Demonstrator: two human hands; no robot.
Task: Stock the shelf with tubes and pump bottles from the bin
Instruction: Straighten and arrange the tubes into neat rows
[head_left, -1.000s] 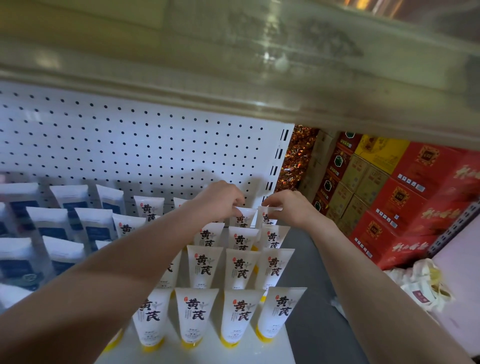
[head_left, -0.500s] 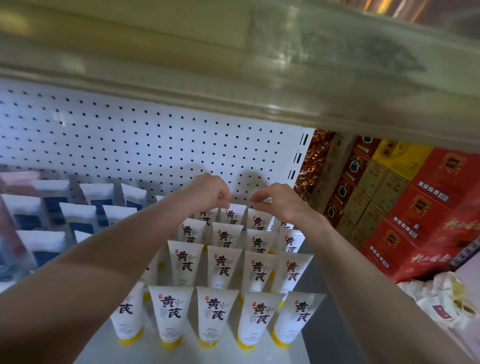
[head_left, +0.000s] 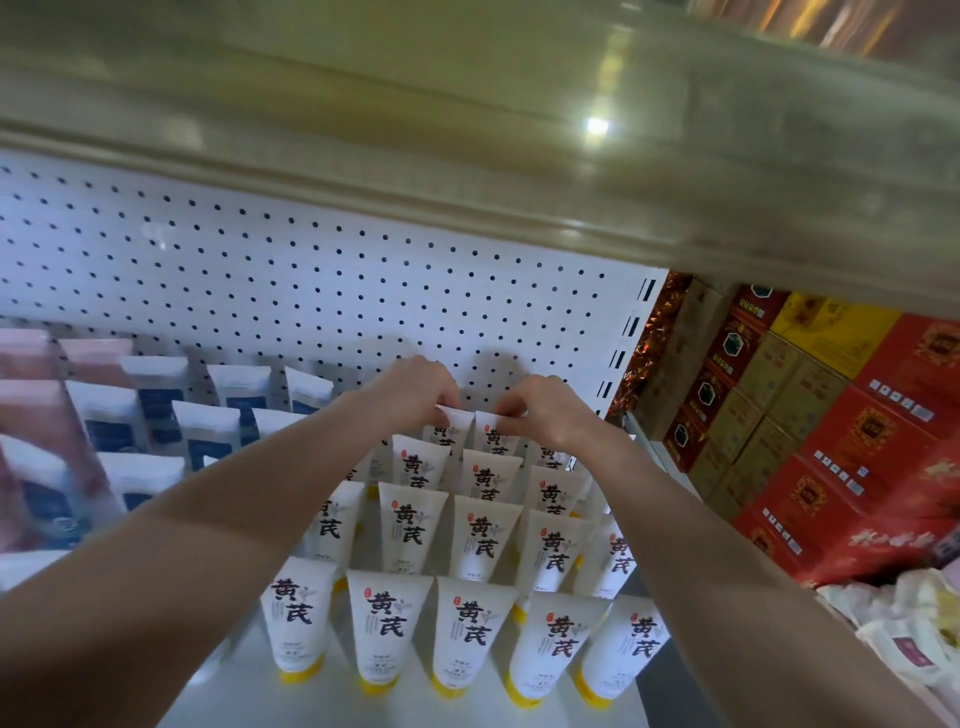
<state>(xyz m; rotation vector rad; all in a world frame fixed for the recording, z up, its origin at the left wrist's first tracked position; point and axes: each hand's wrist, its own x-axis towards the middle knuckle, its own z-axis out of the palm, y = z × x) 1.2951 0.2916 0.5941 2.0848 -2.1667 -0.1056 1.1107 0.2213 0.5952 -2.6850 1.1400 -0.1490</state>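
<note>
Several white tubes with yellow caps and black characters stand cap-down in rows on the white shelf. Both arms reach to the back row by the pegboard. My left hand pinches the top edge of a back-row tube. My right hand pinches the top of the neighbouring back-row tube. The two hands are almost touching. The bin is out of view.
White tubes with blue labels and pink tubes fill the shelf's left side. A perforated white back panel rises behind. The shelf above overhangs. Red and yellow boxes are stacked at the right, with crumpled white bags below them.
The view has tilted and drawn closer. Both hands stay at the back row, now pinching the tops of two adjacent tubes closer together.
</note>
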